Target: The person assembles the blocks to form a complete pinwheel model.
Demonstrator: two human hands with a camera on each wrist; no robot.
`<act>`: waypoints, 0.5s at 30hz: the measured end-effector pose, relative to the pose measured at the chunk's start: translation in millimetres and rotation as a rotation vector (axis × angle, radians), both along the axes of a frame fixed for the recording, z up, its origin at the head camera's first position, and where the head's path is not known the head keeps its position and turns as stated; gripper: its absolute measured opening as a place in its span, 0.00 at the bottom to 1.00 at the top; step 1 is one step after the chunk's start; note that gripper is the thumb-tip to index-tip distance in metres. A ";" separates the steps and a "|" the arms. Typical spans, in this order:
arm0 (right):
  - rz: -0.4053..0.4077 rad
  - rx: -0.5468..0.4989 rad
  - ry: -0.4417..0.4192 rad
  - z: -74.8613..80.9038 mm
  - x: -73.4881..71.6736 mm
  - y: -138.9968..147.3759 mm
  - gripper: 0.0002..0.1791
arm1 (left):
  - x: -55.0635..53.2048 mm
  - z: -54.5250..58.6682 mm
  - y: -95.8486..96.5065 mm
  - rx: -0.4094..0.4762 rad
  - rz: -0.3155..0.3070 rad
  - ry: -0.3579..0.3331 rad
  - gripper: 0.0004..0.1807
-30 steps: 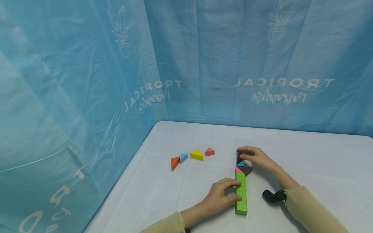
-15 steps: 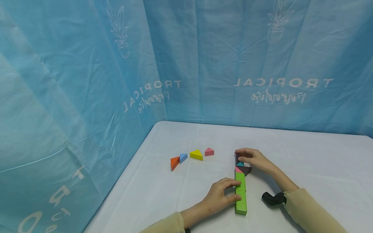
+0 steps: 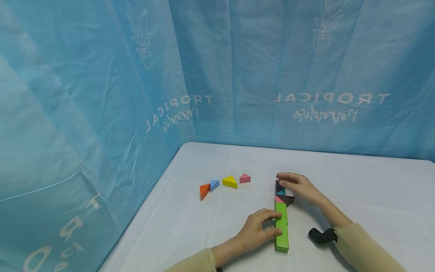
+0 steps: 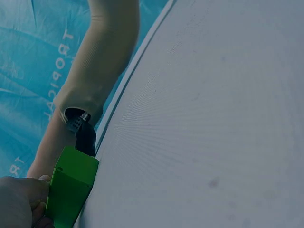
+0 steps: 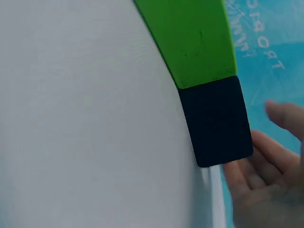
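Observation:
In the head view, two green blocks, the upper one (image 3: pixel 281 208) and the lower one (image 3: pixel 281 243), lie end to end. My left hand (image 3: pixel 253 230) touches them from the left, index finger on the upper block and thumb on the lower. Above them come a pink triangular block (image 3: pixel 278 199), a dark triangular block (image 3: pixel 288 199), a teal triangular block (image 3: pixel 281 192) and another dark triangular block (image 3: pixel 278 187) at the far end. My right hand (image 3: pixel 300 185) rests around that far piece. The right wrist view shows its thumb (image 5: pixel 285 116) apart from the dark block (image 5: pixel 216 121).
Left of the row lie an orange triangular block (image 3: pixel 205 191), a blue one (image 3: pixel 214 185), a yellow one (image 3: pixel 230 181) and a pink one (image 3: pixel 245 178). Blue printed curtains (image 3: pixel 255 75) hang behind and left of the white table (image 3: pixel 374 196).
My right thumb and wrist have shifted slightly at the far dark block, and more of that block shows. My left hand and the loose blocks stay as they were.

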State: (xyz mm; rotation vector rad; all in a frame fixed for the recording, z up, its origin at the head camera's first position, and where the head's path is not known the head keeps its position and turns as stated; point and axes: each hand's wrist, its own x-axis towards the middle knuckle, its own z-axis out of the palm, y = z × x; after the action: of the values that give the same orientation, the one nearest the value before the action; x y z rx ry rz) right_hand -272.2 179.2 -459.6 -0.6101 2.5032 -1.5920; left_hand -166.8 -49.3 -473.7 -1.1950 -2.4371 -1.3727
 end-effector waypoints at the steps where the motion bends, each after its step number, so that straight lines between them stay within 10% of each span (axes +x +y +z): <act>1: -0.015 -0.009 0.001 3.0 2.8 0.5 0.27 | 0.2 -0.1 0.1 0.000 -0.001 -0.001 0.21; 15: -0.088 -0.196 -0.066 30.9 75.2 2.9 0.27 | -0.3 -0.1 0.1 -0.004 0.003 0.008 0.21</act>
State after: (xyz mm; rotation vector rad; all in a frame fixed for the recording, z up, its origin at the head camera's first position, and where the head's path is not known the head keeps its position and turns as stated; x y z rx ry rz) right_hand -196.9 182.1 -428.8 -0.4649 2.3764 -1.8724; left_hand -167.1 -49.3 -473.8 -1.1951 -2.4367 -1.3601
